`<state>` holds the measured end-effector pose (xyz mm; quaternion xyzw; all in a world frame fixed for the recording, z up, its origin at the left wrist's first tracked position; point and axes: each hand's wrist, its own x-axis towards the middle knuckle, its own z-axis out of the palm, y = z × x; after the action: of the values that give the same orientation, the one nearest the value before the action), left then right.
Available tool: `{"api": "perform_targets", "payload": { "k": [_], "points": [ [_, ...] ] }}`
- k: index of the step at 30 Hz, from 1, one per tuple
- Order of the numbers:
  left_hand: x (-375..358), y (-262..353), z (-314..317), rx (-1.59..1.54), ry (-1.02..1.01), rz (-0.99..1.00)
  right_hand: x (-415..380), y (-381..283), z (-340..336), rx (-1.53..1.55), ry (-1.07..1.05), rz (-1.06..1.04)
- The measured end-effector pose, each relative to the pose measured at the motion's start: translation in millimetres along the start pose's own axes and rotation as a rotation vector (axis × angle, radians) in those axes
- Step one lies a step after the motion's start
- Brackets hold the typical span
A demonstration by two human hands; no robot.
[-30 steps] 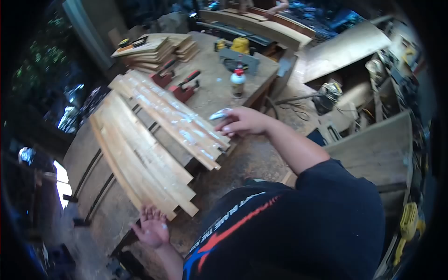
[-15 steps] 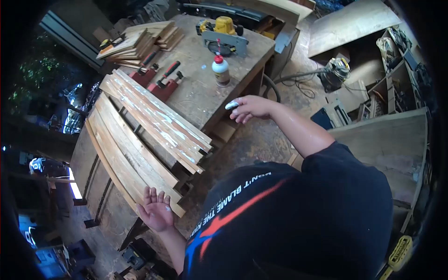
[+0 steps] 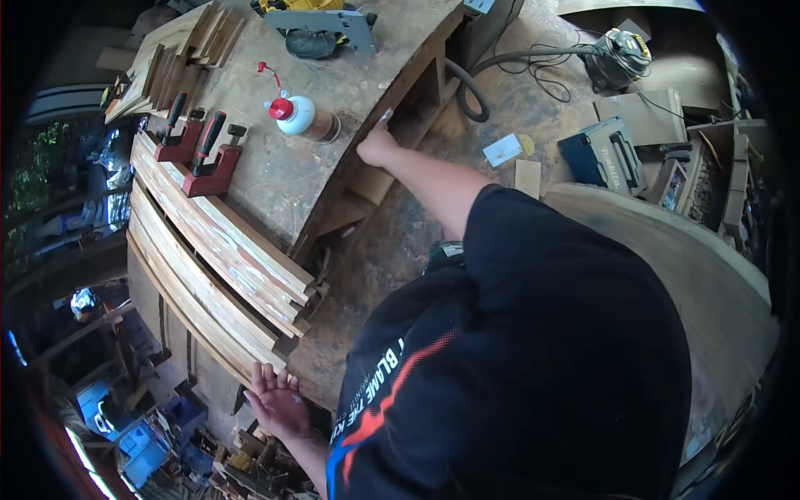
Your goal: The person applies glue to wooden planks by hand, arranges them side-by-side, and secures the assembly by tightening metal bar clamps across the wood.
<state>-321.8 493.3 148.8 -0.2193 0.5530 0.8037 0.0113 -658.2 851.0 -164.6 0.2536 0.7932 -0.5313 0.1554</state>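
Note:
My left hand [image 3: 282, 410] is palm up beside the near ends of the wooden boards [image 3: 221, 312], fingers spread and holding nothing, with a pale smear on the palm. My right hand [image 3: 379, 145] is at the edge of the workbench [image 3: 242, 75]. One whitish-smeared finger of it points up there; the other fingers are hidden. Left of that hand, a glue bottle [image 3: 304, 118] with a red cap stands on the bench. White glue streaks cover the upper wooden strips [image 3: 225, 237], which lie beside the bench near two red clamps [image 3: 213, 171].
At the bench's far end are a yellow power tool [image 3: 321, 33] and stacked wood pieces [image 3: 167, 71]. A shop vacuum [image 3: 617, 60] with a hose [image 3: 475, 100] and a teal tool case [image 3: 602, 157] are on the floor to the right. Blue containers [image 3: 143, 450] are at the lower left.
My right hand has moved left to the bench edge. The view has turned and shifted, so the bench sits further left and up. My left hand remains palm up near the board ends.

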Motion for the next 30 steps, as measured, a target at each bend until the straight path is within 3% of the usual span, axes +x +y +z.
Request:
{"api": "perform_targets", "payload": {
  "k": [1, 3, 5, 9, 11, 14, 17, 21, 27, 30],
  "points": [
    [-4, 2, 3, 0.002, 0.023, 0.012, 0, -8, 20, 0.124, -0.001, 0.082],
    [-14, 9, 14, 0.027, 0.037, 0.042, -59, -9, 25, 0.075, -0.148, 0.029],
    [-15, 6, 24, 0.060, 0.074, 0.067, -86, 3, 43, 0.001, -0.060, -0.225],
    [-7, 6, 33, 0.088, 0.081, 0.034, -63, -26, 18, -0.065, -0.416, 0.026],
    [3, 8, 37, 0.086, 0.039, 0.053, -47, -34, 29, -0.351, -0.491, -0.065],
    [15, 8, 40, 0.083, -0.033, 0.091, -73, -34, 37, 0.037, -0.268, 0.133],
    [15, 0, 43, 0.101, -0.016, 0.070, -119, -63, 14, 0.130, -0.427, 0.123],
    [13, -6, 35, 0.098, 0.035, 0.001, -90, -49, 50, -0.136, -0.350, 0.030],
    [19, 1, 33, 0.111, -0.023, 0.056, -67, -51, 80, -0.591, -0.489, -0.246],
    [13, -1, 30, 0.113, -0.015, 0.083, -80, -68, 43, -0.586, -0.544, -0.145]
  ]
}}
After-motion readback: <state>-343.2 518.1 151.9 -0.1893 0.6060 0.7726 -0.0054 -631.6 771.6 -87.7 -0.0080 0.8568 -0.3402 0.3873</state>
